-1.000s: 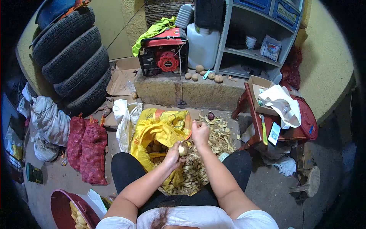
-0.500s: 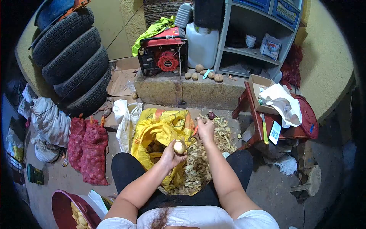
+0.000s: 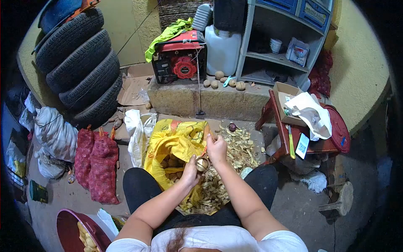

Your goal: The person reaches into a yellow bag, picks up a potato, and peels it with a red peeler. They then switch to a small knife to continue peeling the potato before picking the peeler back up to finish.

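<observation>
A partly peeled potato (image 3: 202,164) sits in my left hand (image 3: 191,173), whose fingers are wrapped round it. My right hand (image 3: 217,150) grips a peeler (image 3: 204,151) with an orange-red handle, its working end at the top of the potato. Just left of my hands, the yellow sack (image 3: 157,147) lies open with unpeeled potatoes (image 3: 171,161) inside. Below and right of them, a heap of potato peelings (image 3: 216,189) covers the ground between my legs.
A red onion (image 3: 232,127) lies beyond the peelings. A maroon tub (image 3: 69,229) of peeled potatoes stands at lower left, with red mesh sacks (image 3: 103,168) farther up. A generator (image 3: 180,59) sits on the ledge ahead. A low red table (image 3: 327,143) stands at right.
My right hand has come back toward me and left, bringing the peeler onto the potato. The left hand has turned the potato and moved slightly lower.
</observation>
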A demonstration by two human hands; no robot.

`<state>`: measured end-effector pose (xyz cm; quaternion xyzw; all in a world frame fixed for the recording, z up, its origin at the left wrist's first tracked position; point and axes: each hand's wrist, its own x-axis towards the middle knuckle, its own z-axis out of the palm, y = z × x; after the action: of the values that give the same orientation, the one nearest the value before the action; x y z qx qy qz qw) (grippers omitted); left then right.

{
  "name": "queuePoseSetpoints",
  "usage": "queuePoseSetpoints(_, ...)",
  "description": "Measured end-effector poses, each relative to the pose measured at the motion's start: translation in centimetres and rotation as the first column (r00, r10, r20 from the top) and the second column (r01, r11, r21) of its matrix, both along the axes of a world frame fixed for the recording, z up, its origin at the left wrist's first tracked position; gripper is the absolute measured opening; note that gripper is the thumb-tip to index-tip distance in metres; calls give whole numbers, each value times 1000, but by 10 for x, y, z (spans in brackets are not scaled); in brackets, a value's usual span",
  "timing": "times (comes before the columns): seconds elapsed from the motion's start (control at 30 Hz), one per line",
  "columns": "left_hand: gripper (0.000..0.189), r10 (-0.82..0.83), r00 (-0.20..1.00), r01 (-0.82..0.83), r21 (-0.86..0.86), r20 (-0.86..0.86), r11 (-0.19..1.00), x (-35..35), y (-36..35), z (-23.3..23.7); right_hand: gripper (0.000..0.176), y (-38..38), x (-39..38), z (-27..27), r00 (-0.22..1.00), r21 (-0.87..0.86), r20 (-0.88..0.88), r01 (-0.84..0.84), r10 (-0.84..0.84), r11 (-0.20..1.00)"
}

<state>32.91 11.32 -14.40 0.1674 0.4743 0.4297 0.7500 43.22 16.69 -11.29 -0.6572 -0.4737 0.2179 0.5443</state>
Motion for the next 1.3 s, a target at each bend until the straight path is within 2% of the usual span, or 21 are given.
queuePoseSetpoints(0.03,37,12,1000,-13,36,9,999,0,0,0,32,3,2,-4,1000,1,-1,1,-1,1000)
queuePoseSetpoints(0.1,37,22,1000,-23,73,18,997,-1,1,-1,33,12,9,-13,998,-129,-6,56,-57,990)
queuePoseSetpoints(0.3,35,-26,997,12,191,71,981,-2,4,-1,34,14,13,-16,999,-96,-5,47,-48,994)
queuePoseSetpoints(0.37,32,-107,989,100,71,105,992,-6,2,16,34,14,16,-16,998,-80,-20,50,-52,996)
queuePoseSetpoints(0.4,32,-110,989,103,70,104,992,-12,2,19,34,14,18,-15,998,-80,13,68,-67,994)
queuePoseSetpoints(0.47,38,-363,864,313,193,350,930,-27,2,23,33,13,21,-12,995,-79,48,88,-84,993)
queuePoseSetpoints(0.5,38,-364,863,314,194,349,930,-29,3,22,33,12,22,-10,996,-62,46,82,-80,995)
queuePoseSetpoints(0.57,59,-517,856,474,390,6,789,-32,5,18,32,10,21,-7,996,-45,43,76,-74,996)
queuePoseSetpoints(0.6,73,-503,850,526,314,-160,790,-30,7,20,31,6,18,-4,992,-11,117,59,-57,998)
queuePoseSetpoints(0.63,73,-503,849,527,314,-160,790,-28,7,21,31,4,15,-2,981,21,191,39,-42,999)
queuePoseSetpoints(0.67,73,-489,841,541,347,-233,766,-27,7,20,31,3,12,-3,981,20,191,38,-42,999)
queuePoseSetpoints(0.73,75,-407,818,569,466,-407,678,-27,10,9,30,0,8,-3,966,132,257,-4,-31,991)
queuePoseSetpoints(0.87,73,-454,840,542,401,-298,739,-27,5,14,31,-4,10,6,981,79,194,-17,2,997)
queuePoseSetpoints(0.93,70,-463,860,509,325,-214,797,-26,2,18,32,-4,15,10,993,-40,114,-24,28,999)
queuePoseSetpoints(0.97,70,-463,860,509,325,-213,797,-26,1,14,32,-1,20,7,993,-40,114,-24,28,999)
queuePoseSetpoints(1.03,70,-449,817,575,453,-363,681,-25,0,12,32,11,38,-4,999,-91,-19,49,-50,995)
queuePoseSetpoints(1.07,69,-450,788,611,441,-421,658,-27,-3,19,32,18,48,-10,999,-91,-20,49,-51,995)
queuePoseSetpoints(1.13,71,-440,811,582,448,-386,679,-28,-3,17,33,29,65,-18,980,-138,-59,179,-188,974)
queuePoseSetpoints(1.23,73,-399,842,534,465,-363,706,-30,1,13,35,31,70,-20,980,-149,-18,194,-198,970)
queuePoseSetpoints(1.27,72,-405,861,507,461,-308,728,-30,2,14,37,30,71,-19,980,-168,84,194,-182,967)
queuePoseSetpoints(1.3,72,-409,877,481,453,-253,750,-29,1,18,37,34,72,-24,980,-169,85,193,-181,967)
